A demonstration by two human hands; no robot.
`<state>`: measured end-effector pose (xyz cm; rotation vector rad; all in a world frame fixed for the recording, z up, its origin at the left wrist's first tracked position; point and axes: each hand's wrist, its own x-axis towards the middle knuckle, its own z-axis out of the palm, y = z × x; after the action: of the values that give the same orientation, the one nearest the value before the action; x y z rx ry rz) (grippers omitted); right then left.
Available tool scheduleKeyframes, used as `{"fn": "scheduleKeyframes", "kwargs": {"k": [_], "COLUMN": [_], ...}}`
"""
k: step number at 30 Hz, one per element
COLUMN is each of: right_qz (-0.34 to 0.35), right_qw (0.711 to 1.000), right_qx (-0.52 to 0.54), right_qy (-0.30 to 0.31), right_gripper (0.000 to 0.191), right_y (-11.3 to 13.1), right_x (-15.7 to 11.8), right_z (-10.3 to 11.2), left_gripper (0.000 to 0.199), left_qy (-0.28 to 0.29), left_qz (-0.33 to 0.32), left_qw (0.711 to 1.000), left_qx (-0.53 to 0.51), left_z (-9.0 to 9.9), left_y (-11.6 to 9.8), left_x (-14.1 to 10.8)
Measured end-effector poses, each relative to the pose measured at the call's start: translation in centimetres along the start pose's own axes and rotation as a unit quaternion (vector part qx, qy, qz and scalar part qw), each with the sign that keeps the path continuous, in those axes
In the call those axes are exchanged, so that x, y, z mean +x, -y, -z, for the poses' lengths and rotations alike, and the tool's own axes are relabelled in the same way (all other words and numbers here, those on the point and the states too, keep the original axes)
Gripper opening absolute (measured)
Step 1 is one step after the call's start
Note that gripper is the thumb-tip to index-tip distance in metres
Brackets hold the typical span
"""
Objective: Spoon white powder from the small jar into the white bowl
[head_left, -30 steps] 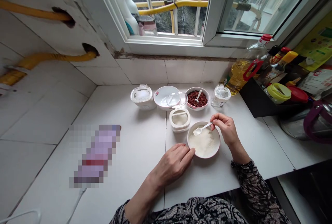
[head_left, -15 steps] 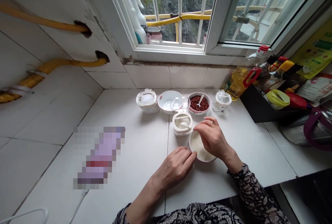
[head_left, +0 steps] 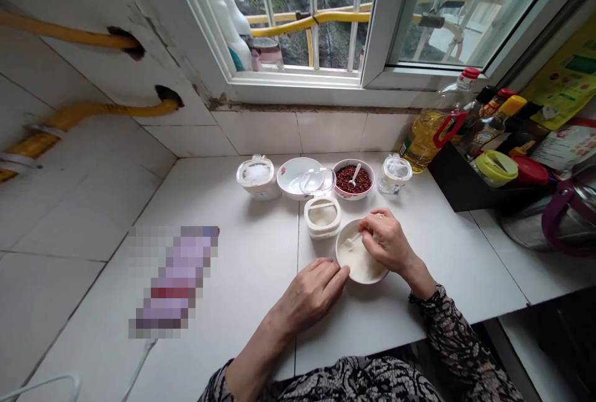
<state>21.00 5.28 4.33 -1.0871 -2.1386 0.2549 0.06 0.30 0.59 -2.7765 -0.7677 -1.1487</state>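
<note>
My right hand (head_left: 388,242) pinches a small white spoon (head_left: 354,238), its bowl down at the pale powdery or grainy contents of a white bowl (head_left: 342,267). My left hand (head_left: 314,293) rests palm down at the bowl's left side, fingers stretched out and fingertips at the rim; it holds nothing. Just behind the bowl stands a white-rimmed jar (head_left: 323,231), its clear lid (head_left: 318,182) tipped back, with pale contents inside. Farther back sits a bowl of dark red beans (head_left: 344,182) with another white spoon (head_left: 354,175) in it.
A white bowl (head_left: 289,177) with a flower pattern and a lidded jar with white contents (head_left: 261,187) stand at the back left. A clear lidded jar (head_left: 395,175) is by the oil bottle (head_left: 421,138). A black box (head_left: 454,181) holds condiments. A blurred purple object (head_left: 179,278) lies left.
My right hand has carried the spoon from above the open jar down into the bowl of pale contents. My left hand has stayed at the bowl's rim. The view has shifted slightly.
</note>
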Motion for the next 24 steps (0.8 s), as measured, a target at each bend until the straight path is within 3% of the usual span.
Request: {"fn": "scheduleKeyframes", "kwargs": {"k": [3, 7, 13, 17, 24], "right_qz": [-0.035, -0.15, -0.277, -0.318, -0.333], "right_qw": [0.999, 0.985, 0.929, 0.898, 0.871], "right_qx": [0.029, 0.079, 0.24, 0.299, 0.352], "right_qy": [0.007, -0.027, -0.039, -0.054, -0.076], "right_gripper": [0.018, 0.016, 0.011, 0.011, 0.011], "right_y": [0.0, -0.1, -0.3, -0.5, -0.9], "right_x": [-0.1, -0.2, 0.1, 0.3, 0.6], "right_z": [-0.2, 0.4, 0.8, 0.9, 1.2], "left_gripper": [0.019, 0.02, 0.019, 0.021, 0.023], "left_qy": [0.003, 0.002, -0.002, 0.0, -0.011], "left_qz": [-0.001, 0.002, -0.001, 0.003, -0.002], "left_qw": [1.0, 1.0, 1.0, 1.0, 1.0], "left_qx": [-0.004, -0.008, -0.008, -0.008, -0.004], "left_z": [0.0, -0.1, 0.0, 0.0, 0.0], "left_y": [0.0, 0.0, 0.0, 0.0, 0.0], "left_x": [0.0, -0.1, 0.0, 0.0, 0.0]}}
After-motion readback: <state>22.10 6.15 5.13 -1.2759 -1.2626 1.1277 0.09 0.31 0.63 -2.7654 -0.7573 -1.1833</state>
